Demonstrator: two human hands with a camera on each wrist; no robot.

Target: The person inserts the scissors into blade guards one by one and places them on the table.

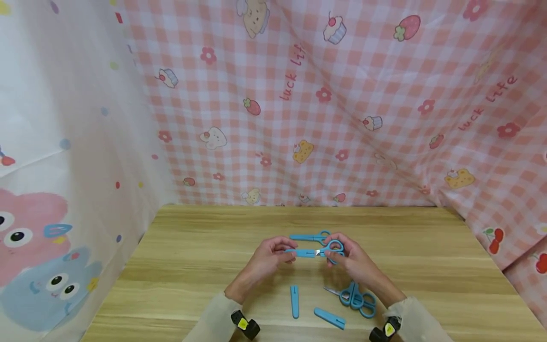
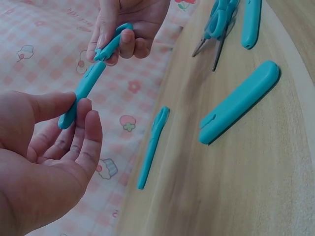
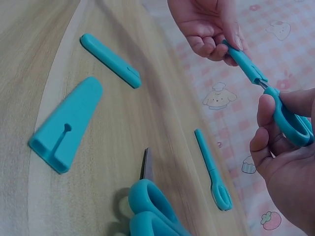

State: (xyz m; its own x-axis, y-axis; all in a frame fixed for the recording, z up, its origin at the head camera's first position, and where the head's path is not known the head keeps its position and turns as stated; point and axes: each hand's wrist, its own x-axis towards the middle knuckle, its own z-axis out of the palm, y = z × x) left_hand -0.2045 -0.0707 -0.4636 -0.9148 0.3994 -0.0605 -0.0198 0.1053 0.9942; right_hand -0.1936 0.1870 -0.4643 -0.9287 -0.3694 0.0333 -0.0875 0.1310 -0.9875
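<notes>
Pinches the blue cover (image 1: 304,253) in the left hand (image 1: 267,257), thumb against fingertips at the closed end. Grips the handles of the blue scissors (image 3: 279,110) in the right hand (image 1: 353,260), thumb on one side, fingers on the other. Holds cover and scissors in one line, raised above the counter (image 1: 192,270), closed end toward nine o'clock, handle loops toward three. Shows a short stretch of bare metal between cover and handles, with the rest of the blades inside.

Has, at twelve o'clock from the held scissors, a capped pair (image 1: 307,237) lying flat, its loops also toward three o'clock and close to the right hand in the head view. Has a loose cover (image 1: 295,302) at seven o'clock, slit end toward twelve, and another cover (image 1: 329,318) near six o'clock, slit end toward four. Has uncovered scissors (image 1: 353,295) clustered between four and five o'clock, bare metal toward ten; cannot tell from the overlapping loops how many pairs.

Wears pale sleeves (image 1: 211,317) and a black wrist device (image 1: 252,328) on each arm. Faces a pink checked cloth (image 1: 273,71) at twelve o'clock, past the counter's far edge.
</notes>
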